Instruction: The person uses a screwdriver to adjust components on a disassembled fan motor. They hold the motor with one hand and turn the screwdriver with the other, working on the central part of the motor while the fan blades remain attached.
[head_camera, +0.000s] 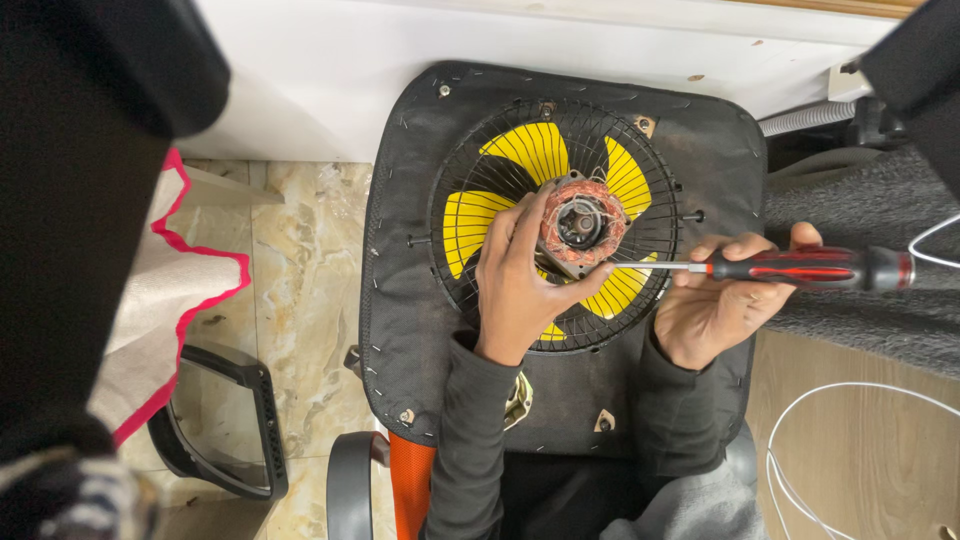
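Copper-wound fan motor (583, 224) atop yellow-bladed fan w/ black wire guard (497, 210): left hand (520, 285) grasps it; right hand (715, 300) grips red-black screwdriver (800, 267), tip at motor.

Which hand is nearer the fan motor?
Left. The left hand grips the motor; the right hand sits to its right, holding a screwdriver pointed at it.

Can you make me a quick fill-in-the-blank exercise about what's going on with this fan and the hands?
1. The fan blades behind the black wire guard are ____.
2. The right hand holds a red and black ____.
3. The left hand grips the fan's copper-wound ____.
4. The fan lies on a black ____ base.

Missing words: yellow; screwdriver; motor; chair seat
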